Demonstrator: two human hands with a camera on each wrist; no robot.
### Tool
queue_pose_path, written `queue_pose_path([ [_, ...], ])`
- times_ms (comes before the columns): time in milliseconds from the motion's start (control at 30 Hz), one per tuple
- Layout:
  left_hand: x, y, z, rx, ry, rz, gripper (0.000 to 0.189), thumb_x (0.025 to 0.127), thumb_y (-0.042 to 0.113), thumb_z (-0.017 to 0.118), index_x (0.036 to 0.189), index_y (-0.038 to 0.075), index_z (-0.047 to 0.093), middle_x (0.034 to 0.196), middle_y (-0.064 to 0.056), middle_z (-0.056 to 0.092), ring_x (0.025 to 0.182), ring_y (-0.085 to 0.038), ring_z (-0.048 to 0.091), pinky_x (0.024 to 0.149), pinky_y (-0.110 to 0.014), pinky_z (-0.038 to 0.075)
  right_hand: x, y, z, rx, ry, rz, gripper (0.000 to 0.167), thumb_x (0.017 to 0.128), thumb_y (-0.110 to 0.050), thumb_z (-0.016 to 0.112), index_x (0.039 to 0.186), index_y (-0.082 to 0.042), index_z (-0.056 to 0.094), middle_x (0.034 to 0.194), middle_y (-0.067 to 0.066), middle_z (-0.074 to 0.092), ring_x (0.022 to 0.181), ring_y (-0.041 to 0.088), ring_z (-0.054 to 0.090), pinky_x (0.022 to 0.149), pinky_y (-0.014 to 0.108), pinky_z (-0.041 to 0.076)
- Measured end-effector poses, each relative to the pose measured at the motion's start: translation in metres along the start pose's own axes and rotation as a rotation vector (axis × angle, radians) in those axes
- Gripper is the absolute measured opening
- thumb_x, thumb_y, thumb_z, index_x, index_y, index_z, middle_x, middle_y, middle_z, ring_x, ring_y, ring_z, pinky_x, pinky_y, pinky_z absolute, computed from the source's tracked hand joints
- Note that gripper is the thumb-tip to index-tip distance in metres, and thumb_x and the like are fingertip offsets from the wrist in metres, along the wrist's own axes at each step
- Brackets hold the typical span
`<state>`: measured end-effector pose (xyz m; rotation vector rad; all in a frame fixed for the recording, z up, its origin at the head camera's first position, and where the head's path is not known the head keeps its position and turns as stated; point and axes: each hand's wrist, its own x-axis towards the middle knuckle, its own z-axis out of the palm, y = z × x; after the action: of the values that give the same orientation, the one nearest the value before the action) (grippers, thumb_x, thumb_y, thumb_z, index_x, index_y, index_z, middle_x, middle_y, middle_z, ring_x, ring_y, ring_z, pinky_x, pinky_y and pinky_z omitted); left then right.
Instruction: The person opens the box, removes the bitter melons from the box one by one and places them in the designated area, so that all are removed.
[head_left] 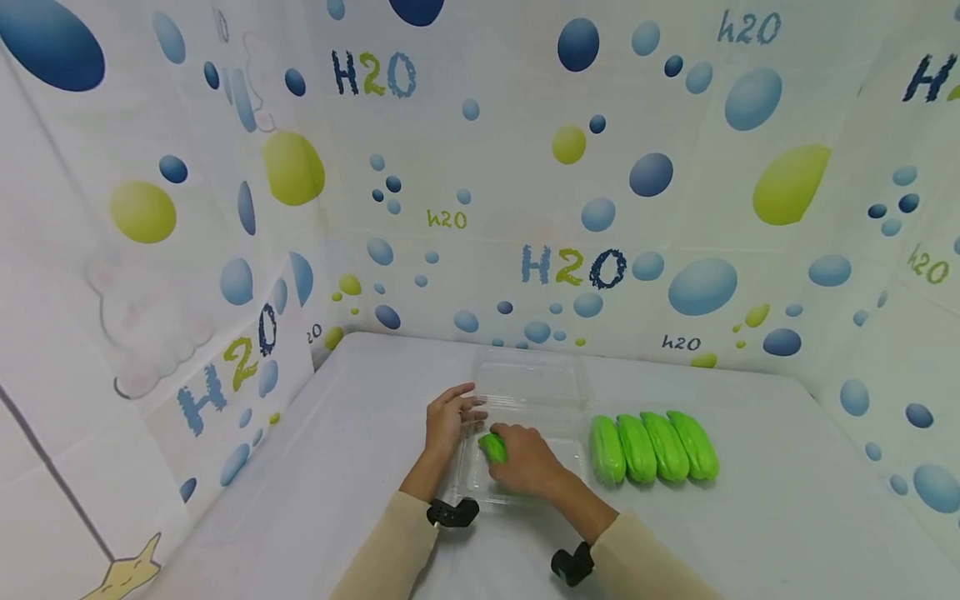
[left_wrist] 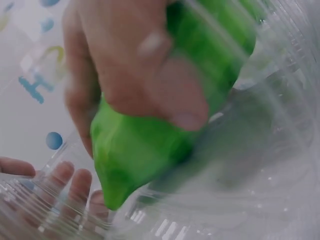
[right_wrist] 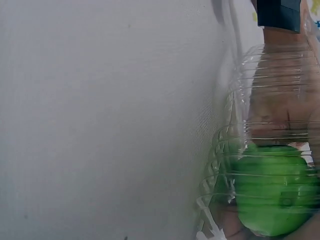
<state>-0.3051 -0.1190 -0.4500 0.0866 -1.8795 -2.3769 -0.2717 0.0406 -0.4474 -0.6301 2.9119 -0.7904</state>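
My right hand (head_left: 525, 457) grips a bright green, long vegetable-like piece (head_left: 493, 448) inside a clear plastic clamshell box (head_left: 573, 454). In the left wrist view, the thumb lies along the side of this green piece (left_wrist: 135, 150), whose pointed tip is toward the box wall. Its rounded end shows through the ridged plastic in the right wrist view. My left hand (head_left: 446, 421) is at the box's left side, fingers loosely extended; in the left wrist view its fingers (left_wrist: 77, 187) show through the clear wall. The box's lid (head_left: 528, 382) is folded back, away from me.
Several similar green pieces (head_left: 656, 448) lie side by side in a row to the right of the box. The table (head_left: 360, 417) has a white cover. Printed sheets (head_left: 495, 208) with dots and "H2O" lettering hang behind and at the sides.
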Motion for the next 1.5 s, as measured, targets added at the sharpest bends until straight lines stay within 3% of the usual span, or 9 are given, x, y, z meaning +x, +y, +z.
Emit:
queue_pose_path([
  [233,0.011,-0.019,-0.002,-0.005,0.035,0.005,0.042,0.097,0.000,0.040,0.134,-0.009,0.057,0.112,-0.027,0.071,0.081,-0.030,0.075,0.072,-0.038,0.062,0.001,0.000,-0.001,-0.045,-0.033,-0.028,0.058,0.085,-0.020,0.073,0.139,-0.007,0.057,0.098,0.003,0.060,0.080,0.018,0.053,0.068,0.036,0.047],
  [433,0.011,-0.021,0.000,0.007,0.055,0.023,0.042,0.096,0.000,0.041,0.133,-0.010,0.058,0.109,-0.026,0.072,0.076,-0.024,0.075,0.066,-0.031,0.060,0.000,-0.001,-0.005,-0.078,-0.053,-0.047,0.056,0.086,-0.019,0.072,0.138,-0.007,0.058,0.096,0.001,0.060,0.079,0.016,0.053,0.068,0.035,0.047],
  [700,0.011,-0.020,0.000,0.004,0.046,0.035,0.042,0.096,0.000,0.041,0.132,-0.010,0.058,0.112,-0.030,0.070,0.076,-0.025,0.075,0.065,-0.030,0.060,0.003,-0.001,-0.007,-0.142,-0.024,-0.040,0.054,0.088,-0.025,0.071,0.138,-0.009,0.058,0.104,0.004,0.065,0.086,0.019,0.056,0.079,0.046,0.050],
  [1033,0.009,-0.019,0.001,0.014,0.046,0.041,0.042,0.096,-0.001,0.040,0.133,-0.011,0.058,0.112,-0.031,0.070,0.078,-0.028,0.075,0.066,-0.032,0.061,-0.003,0.001,-0.008,-0.051,0.001,-0.020,0.049,0.089,-0.026,0.069,0.135,-0.012,0.062,0.099,0.002,0.063,0.077,0.018,0.053,0.064,0.037,0.046],
  [1333,0.006,-0.015,0.001,-0.008,0.023,0.009,0.041,0.097,-0.001,0.042,0.134,-0.009,0.058,0.114,-0.029,0.071,0.084,-0.034,0.075,0.072,-0.039,0.063,-0.012,0.003,-0.018,0.068,0.065,-0.015,0.045,0.094,-0.028,0.060,0.138,-0.016,0.063,0.105,0.001,0.064,0.078,0.018,0.052,0.063,0.035,0.042],
  [1500,0.010,-0.019,0.000,0.019,0.049,0.011,0.042,0.097,0.000,0.042,0.134,-0.007,0.059,0.114,-0.027,0.071,0.087,-0.034,0.075,0.073,-0.037,0.062,-0.016,0.002,-0.029,0.112,0.126,-0.051,0.046,0.094,-0.023,0.059,0.139,-0.015,0.062,0.101,0.000,0.063,0.074,0.016,0.050,0.060,0.031,0.041],
])
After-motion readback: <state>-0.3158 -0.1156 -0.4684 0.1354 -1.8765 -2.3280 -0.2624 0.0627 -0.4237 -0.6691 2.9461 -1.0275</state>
